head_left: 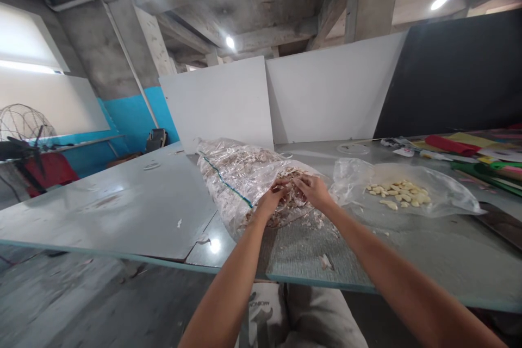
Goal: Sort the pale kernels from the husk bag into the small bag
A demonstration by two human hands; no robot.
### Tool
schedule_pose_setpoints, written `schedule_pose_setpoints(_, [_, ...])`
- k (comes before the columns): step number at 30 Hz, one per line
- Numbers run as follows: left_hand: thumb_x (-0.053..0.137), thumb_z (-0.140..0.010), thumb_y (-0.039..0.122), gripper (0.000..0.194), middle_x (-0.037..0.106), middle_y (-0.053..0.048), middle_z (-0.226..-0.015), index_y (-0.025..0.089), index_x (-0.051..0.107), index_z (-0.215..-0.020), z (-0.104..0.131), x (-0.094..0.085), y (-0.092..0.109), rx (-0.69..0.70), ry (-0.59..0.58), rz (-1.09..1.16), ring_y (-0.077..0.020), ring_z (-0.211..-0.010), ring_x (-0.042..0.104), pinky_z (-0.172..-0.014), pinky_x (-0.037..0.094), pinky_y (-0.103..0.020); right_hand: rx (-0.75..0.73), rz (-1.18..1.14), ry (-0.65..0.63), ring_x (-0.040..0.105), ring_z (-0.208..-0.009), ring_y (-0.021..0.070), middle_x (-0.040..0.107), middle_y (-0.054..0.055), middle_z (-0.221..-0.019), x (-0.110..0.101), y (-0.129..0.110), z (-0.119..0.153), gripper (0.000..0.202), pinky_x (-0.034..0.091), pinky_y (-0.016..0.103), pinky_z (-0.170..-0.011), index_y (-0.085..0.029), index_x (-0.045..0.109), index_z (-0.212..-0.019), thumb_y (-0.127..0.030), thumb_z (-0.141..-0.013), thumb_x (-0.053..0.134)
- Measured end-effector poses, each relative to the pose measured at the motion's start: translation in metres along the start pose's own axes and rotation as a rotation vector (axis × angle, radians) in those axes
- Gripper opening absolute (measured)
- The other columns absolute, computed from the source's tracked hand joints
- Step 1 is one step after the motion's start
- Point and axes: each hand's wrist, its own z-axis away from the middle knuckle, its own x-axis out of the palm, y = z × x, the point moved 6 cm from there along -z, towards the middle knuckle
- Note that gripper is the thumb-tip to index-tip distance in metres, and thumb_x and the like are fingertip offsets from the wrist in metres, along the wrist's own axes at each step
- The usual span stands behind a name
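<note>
A large clear plastic bag [228, 174] filled with pale, flaky husks lies on the grey table, a blue-green cord running along it. At its opening, my left hand [272, 198] reaches into the brownish husks [290, 196] with bent fingers. My right hand [313, 189] is beside it on the right, fingers curled into the same husks. What the fingertips hold, if anything, is too small to make out. Further right, peeled cream-coloured pieces [402, 193], which look like garlic cloves, rest on a second clear plastic bag [448, 196].
Loose husk scraps [325, 262] lie near the front edge of the table [122, 228]. A dark flat object [503, 224] is at the right edge, below red, yellow and green sheets [452, 145]. White panels [326, 92] stand behind the table.
</note>
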Motion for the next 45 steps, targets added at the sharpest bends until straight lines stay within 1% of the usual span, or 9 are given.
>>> schedule_pose_setpoints(3, [0.064,-0.065,0.042,0.031,0.054,0.005,-0.062,0.023,0.059,-0.089,0.000,-0.001,0.001,0.015,0.005,-0.022,-0.0080,-0.051,0.047,-0.055,0.036,-0.021,0.046,-0.136,-0.078,0.051,-0.043,0.0121,0.060,0.001,-0.056,0.007,-0.003,0.001,0.036,0.040,0.023,-0.042,-0.016,0.063,-0.091,-0.045,-0.074,0.052])
schedule_pose_setpoints(9, [0.063,-0.066,0.046,0.033,0.055,0.003,-0.067,0.022,0.058,-0.088,0.001,0.003,0.002,-0.005,-0.031,0.025,-0.0095,-0.056,0.050,-0.053,0.039,-0.022,0.003,-0.024,0.029,0.054,-0.046,0.0138,0.061,0.002,-0.054,-0.002,-0.005,0.000,0.034,0.041,0.024,-0.046,-0.016,0.069,-0.090,-0.041,-0.072,0.055])
schedule_pose_setpoints(14, [0.059,-0.069,0.050,0.035,0.056,0.002,-0.066,0.024,0.061,-0.092,0.003,0.002,0.004,-0.035,-0.008,-0.004,-0.0091,-0.055,0.049,-0.053,0.039,-0.021,0.002,-0.042,0.026,0.057,-0.051,0.0150,0.063,0.003,-0.057,-0.001,0.000,-0.002,0.036,0.041,0.024,-0.048,-0.017,0.069,-0.095,-0.041,-0.072,0.056])
schedule_pose_setpoints(18, [0.056,-0.071,0.051,0.041,0.059,0.001,-0.073,0.024,0.060,-0.101,0.006,0.003,0.009,-0.023,-0.020,-0.001,-0.0084,-0.055,0.048,-0.054,0.038,-0.020,0.006,-0.081,0.038,0.056,-0.050,0.0144,0.061,0.002,-0.053,-0.002,0.003,-0.002,0.035,0.040,0.022,-0.047,-0.017,0.069,-0.092,-0.043,-0.073,0.055])
schedule_pose_setpoints(22, [0.062,-0.067,0.048,0.038,0.057,0.002,-0.068,0.022,0.061,-0.095,0.005,0.006,0.009,0.009,-0.051,0.071,-0.0070,-0.051,0.044,-0.051,0.036,-0.020,-0.006,-0.014,0.061,0.054,-0.049,0.0128,0.062,0.001,-0.054,-0.004,0.000,-0.001,0.031,0.038,0.021,-0.046,-0.019,0.070,-0.089,-0.041,-0.072,0.055])
schedule_pose_setpoints(26, [0.067,-0.062,0.046,0.038,0.054,0.004,-0.062,0.018,0.061,-0.087,0.002,0.008,0.007,0.023,-0.074,0.102,-0.0059,-0.047,0.042,-0.047,0.033,-0.020,-0.078,0.099,0.088,0.053,-0.052,0.0118,0.063,0.001,-0.059,-0.006,-0.008,0.001,0.028,0.037,0.020,-0.049,-0.019,0.071,-0.082,-0.039,-0.073,0.053])
schedule_pose_setpoints(32, [0.069,-0.059,0.047,0.040,0.050,0.006,-0.054,0.016,0.057,-0.080,0.002,0.009,0.005,0.028,-0.078,0.112,-0.0049,-0.042,0.041,-0.045,0.030,-0.020,-0.141,0.207,0.066,0.050,-0.051,0.0101,0.062,0.001,-0.059,-0.003,-0.009,0.001,0.025,0.034,0.019,-0.049,-0.017,0.070,-0.076,-0.031,-0.073,0.050])
schedule_pose_setpoints(40, [0.069,-0.059,0.048,0.043,0.052,0.006,-0.053,0.016,0.054,-0.083,0.000,0.007,-0.003,0.016,-0.044,0.064,-0.0053,-0.041,0.044,-0.045,0.032,-0.020,-0.145,0.276,0.077,0.050,-0.053,0.0105,0.061,0.001,-0.059,0.003,-0.002,0.000,0.020,0.033,0.020,-0.050,-0.016,0.065,-0.074,-0.026,-0.069,0.049])
schedule_pose_setpoints(45, [0.067,-0.062,0.048,0.043,0.051,0.006,-0.054,0.017,0.052,-0.087,0.003,0.008,0.000,0.040,-0.051,-0.015,-0.0059,-0.040,0.045,-0.044,0.035,-0.020,-0.133,0.323,0.063,0.048,-0.052,0.0106,0.059,0.001,-0.058,0.004,-0.001,-0.001,0.018,0.031,0.020,-0.050,-0.016,0.064,-0.074,-0.024,-0.067,0.049])
